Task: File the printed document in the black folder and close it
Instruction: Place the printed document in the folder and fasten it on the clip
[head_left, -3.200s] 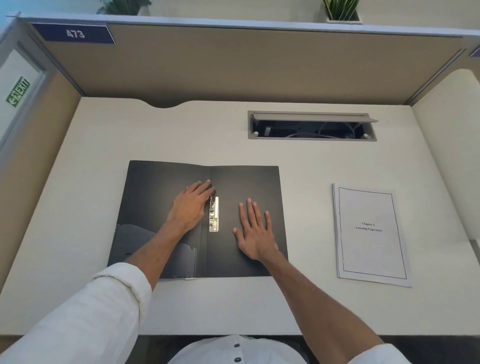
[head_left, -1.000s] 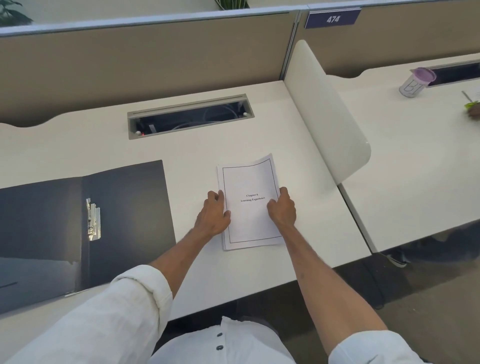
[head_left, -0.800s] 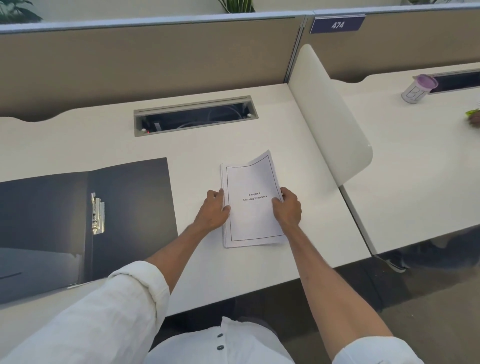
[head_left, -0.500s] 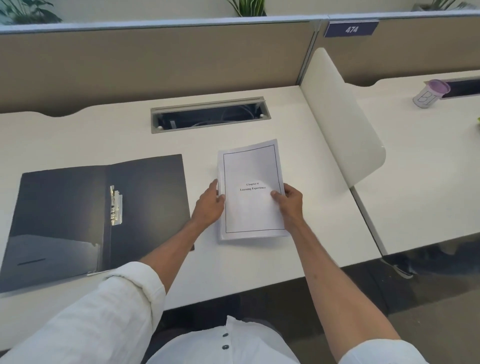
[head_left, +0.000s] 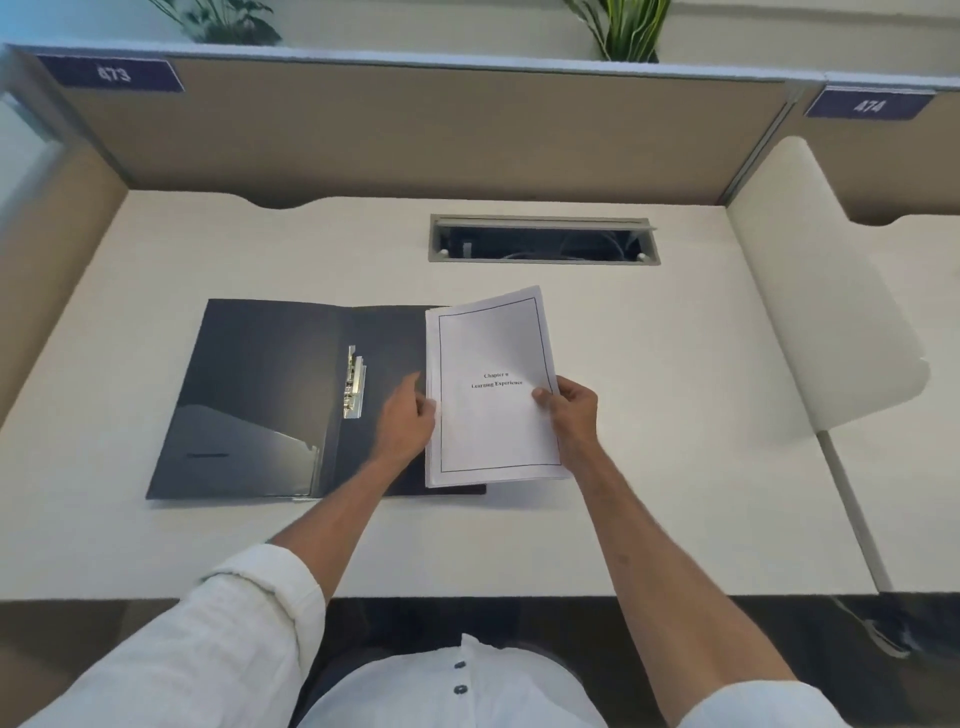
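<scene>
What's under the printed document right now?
The printed document, gripped by the left hand and right hand, covers the right edge of the open black folder and some desk. Whatever lies directly beneath is hidden.

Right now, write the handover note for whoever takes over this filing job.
Left hand: grips the left edge of the printed document.
Right hand: grips its right edge, thumb on the cover page.
Document: held by both hands, overlapping the right edge of the black folder.
Folder: lies open flat on the desk; its metal clip is bare, by the spine.
Done: folder opened, document picked up.
Left: seat the pages under the clip, fasten, close the folder.
</scene>
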